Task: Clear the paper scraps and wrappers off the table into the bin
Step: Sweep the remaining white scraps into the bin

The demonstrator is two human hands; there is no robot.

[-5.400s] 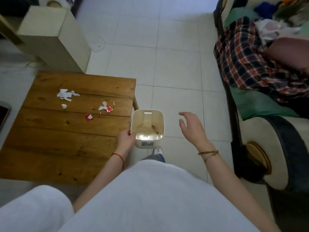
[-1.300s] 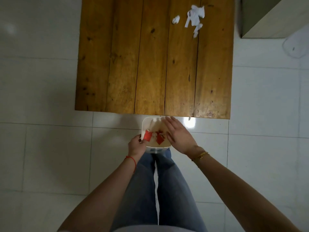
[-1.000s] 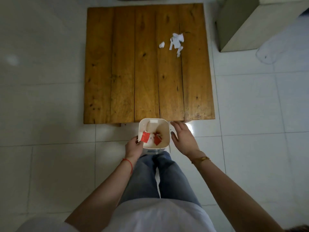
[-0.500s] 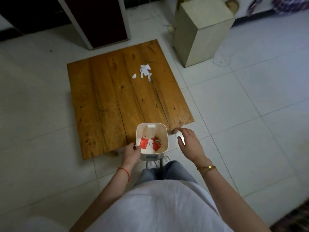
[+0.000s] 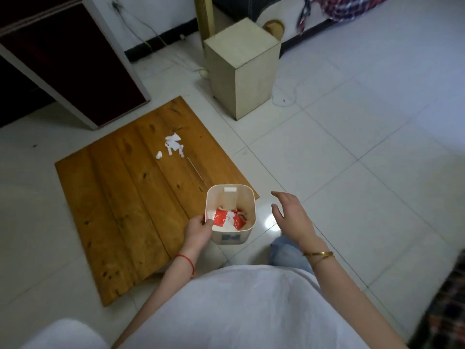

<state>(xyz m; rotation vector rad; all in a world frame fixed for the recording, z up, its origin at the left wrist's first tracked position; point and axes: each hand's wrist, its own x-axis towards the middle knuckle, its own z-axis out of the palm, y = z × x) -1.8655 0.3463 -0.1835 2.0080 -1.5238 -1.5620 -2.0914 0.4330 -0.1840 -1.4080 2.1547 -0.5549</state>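
Note:
A small cream bin (image 5: 249,205) hangs over the near right corner of the low wooden table (image 5: 120,197). My left hand (image 5: 197,231) grips its near left rim. Red wrappers (image 5: 220,219) and bits of white paper lie inside it. My right hand (image 5: 289,216) hovers to the right of the bin, fingers spread, holding nothing. A cluster of torn white paper scraps (image 5: 173,144) lies near the table's far edge, with one small crumpled scrap (image 5: 159,155) just to its left.
A tall cream box (image 5: 241,69) stands on the tiled floor beyond the table. A dark red cabinet (image 5: 63,61) is at the far left, with cables along the wall. A sofa with plaid cloth (image 5: 342,8) is at the top right. A patterned rug edge (image 5: 448,311) lies at the right.
The red wrappers that lay on the table are now in the bin. My view has swung around and risen. My right hand has pulled away from the bin's rim to the right.

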